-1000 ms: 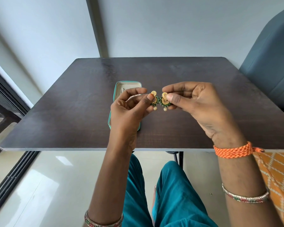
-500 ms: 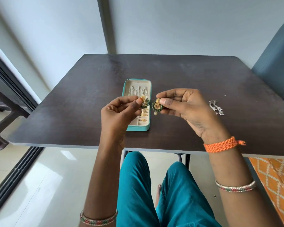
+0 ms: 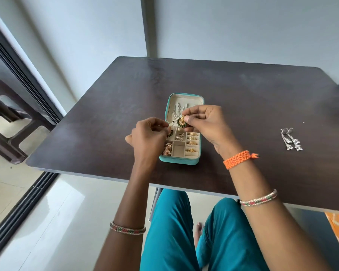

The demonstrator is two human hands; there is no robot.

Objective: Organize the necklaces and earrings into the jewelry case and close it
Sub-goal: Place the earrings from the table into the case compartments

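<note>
Dark wooden table: open teal jewelry case, silver earrings well apart.

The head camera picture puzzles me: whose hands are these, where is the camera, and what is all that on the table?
No machine here: a person wears a camera on the head, so you look forward and down along their own arms. The left hand pinches one green-and-gold earring at the left edge of the open teal jewelry case. The right hand pinches the matching earring above the case. The case sits on a dark table; its small compartments hold gold rings and gold bell-shaped earrings, and silvery chains lie in the lid half. Off to the right, a pair of long silver earrings lies loose on the table, not yet packed.
</note>
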